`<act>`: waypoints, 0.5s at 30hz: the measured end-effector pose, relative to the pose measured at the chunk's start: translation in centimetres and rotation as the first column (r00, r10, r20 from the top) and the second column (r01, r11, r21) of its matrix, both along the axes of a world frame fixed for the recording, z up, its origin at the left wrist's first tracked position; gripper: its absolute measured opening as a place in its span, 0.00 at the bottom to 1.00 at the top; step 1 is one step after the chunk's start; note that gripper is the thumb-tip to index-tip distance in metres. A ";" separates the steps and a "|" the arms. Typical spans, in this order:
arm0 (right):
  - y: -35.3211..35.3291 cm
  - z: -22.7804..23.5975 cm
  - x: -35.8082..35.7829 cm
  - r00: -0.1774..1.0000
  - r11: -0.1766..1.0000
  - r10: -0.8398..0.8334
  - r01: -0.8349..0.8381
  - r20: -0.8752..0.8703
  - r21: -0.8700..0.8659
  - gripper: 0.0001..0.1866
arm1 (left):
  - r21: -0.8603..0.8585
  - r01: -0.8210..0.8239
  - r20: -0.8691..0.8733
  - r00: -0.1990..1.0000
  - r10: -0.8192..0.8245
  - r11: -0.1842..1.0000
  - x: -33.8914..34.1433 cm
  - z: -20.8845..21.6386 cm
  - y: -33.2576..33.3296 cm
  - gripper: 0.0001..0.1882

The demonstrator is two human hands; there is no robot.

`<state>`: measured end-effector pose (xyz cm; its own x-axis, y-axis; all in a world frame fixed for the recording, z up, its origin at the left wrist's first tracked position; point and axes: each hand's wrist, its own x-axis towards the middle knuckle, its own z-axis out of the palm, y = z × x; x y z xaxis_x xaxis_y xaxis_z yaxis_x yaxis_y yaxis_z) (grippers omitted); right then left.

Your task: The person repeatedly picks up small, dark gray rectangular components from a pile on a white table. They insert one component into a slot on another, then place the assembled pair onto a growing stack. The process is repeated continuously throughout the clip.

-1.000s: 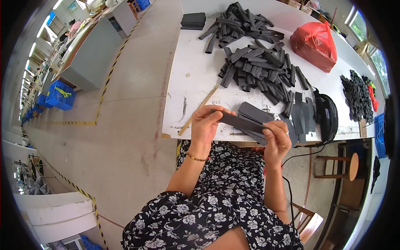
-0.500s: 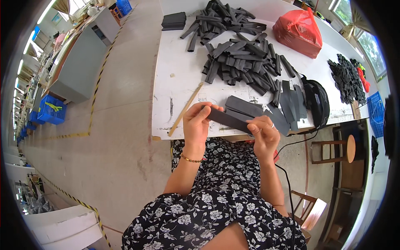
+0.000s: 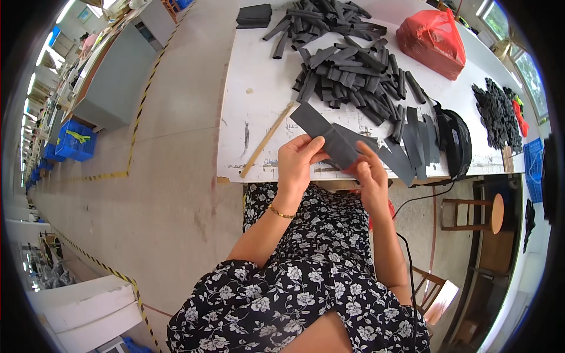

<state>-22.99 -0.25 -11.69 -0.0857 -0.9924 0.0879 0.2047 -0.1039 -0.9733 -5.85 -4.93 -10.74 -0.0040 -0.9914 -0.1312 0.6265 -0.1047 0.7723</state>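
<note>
A flat black fabric-like strip [image 3: 318, 127], opened out with a crease across it, slants up and to the left in front of me over the table's near edge. My left hand [image 3: 297, 162] is closed on its lower left side, thumb on top and fingers beneath. My right hand [image 3: 371, 179] is at the strip's lower right end, its index finger raised and slightly blurred, its other fingers partly hidden at the strip. Behind the strip, more flat black pieces [image 3: 395, 160] lie on the white table [image 3: 265, 76]. Farther back is a heap of rolled black pieces [image 3: 353, 76].
A wooden stick [image 3: 266, 141] lies left of my hands. A neat black stack [image 3: 253, 16] sits at the far left corner. To the right are a red plastic bag [image 3: 432, 44], a black bag [image 3: 454, 141] with a cable and a dark pile [image 3: 497, 115]. Wooden stools [image 3: 495, 213] stand below.
The strip, earlier a narrow folded band stretched level between both hands, is now opened wider and tilted up to the left. My right index finger has lifted. The view has shifted slightly.
</note>
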 end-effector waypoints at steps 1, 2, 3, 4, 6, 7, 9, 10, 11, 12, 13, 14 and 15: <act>0.1 -0.8 0.1 0.999 0.995 0.007 -0.011 0.042 0.096 0.16 | 0.005 0.011 -0.004 1.000 -0.011 1.000 -0.3 -0.6 0.0 0.10; 0.0 -1.0 0.4 0.996 0.982 0.016 -0.032 0.089 0.188 0.14 | 0.015 0.020 -0.001 1.000 -0.020 1.000 -0.5 -1.1 0.0 0.09; 0.0 -0.5 0.8 0.998 0.979 -0.041 0.033 0.036 0.203 0.11 | 0.025 0.031 0.002 1.000 -0.031 0.999 -0.8 -1.7 -0.1 0.09; 0.0 -0.8 0.4 0.999 0.978 -0.047 0.043 0.013 0.206 0.10 | 0.034 0.042 0.004 0.999 -0.042 0.999 -1.0 -2.2 -0.2 0.09; -0.2 -1.5 -0.5 0.998 0.977 -0.057 0.064 -0.038 0.205 0.09 | 0.076 0.059 -0.050 0.997 -0.055 0.995 -1.7 -3.2 0.0 0.10; 0.0 -1.6 -1.1 0.995 0.969 -0.061 0.078 -0.077 0.236 0.09 | 0.097 0.067 -0.077 0.995 -0.060 0.993 -2.0 -3.6 0.1 0.11; 0.4 -1.6 -2.5 0.986 0.947 -0.063 0.108 -0.154 0.301 0.08 | 0.138 0.062 -0.019 0.998 -0.060 0.988 -1.5 -4.1 -0.5 0.12; 0.3 -1.8 -3.3 0.986 0.947 -0.054 0.101 -0.156 0.306 0.08 | 0.159 0.057 0.010 0.998 -0.059 0.986 -1.2 -4.3 -1.0 0.12; 0.1 -2.1 -4.2 0.987 0.945 -0.041 0.090 -0.158 0.315 0.08 | 0.168 0.061 0.104 0.991 -0.079 0.984 -1.1 -4.4 -1.4 0.11; -0.2 -2.4 -5.0 0.987 0.943 -0.030 0.081 -0.158 0.324 0.08 | 0.153 0.060 0.164 0.983 -0.086 0.986 -1.4 -4.5 -1.8 0.11; -0.8 -2.4 -6.0 0.971 0.942 -0.043 0.117 -0.234 0.314 0.09 | 0.138 0.061 0.223 0.971 -0.091 0.989 -1.6 -4.7 -2.2 0.10; -1.6 -1.9 -6.2 0.964 0.932 -0.068 0.154 -0.259 0.327 0.09 | 0.120 0.061 0.286 0.954 -0.093 0.991 -1.8 -4.8 -2.7 0.10; -2.3 -1.2 -6.5 0.954 0.922 -0.092 0.189 -0.285 0.336 0.09 | 0.084 0.028 0.346 0.937 -0.056 0.996 -2.0 -5.1 -3.2 0.09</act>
<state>-29.47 -2.58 -12.84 -0.2492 -0.9406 -0.2306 -0.0506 0.2504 -0.9668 -7.89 -8.15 -15.83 0.0142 -0.9782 -0.2072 0.3139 -0.1924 0.9298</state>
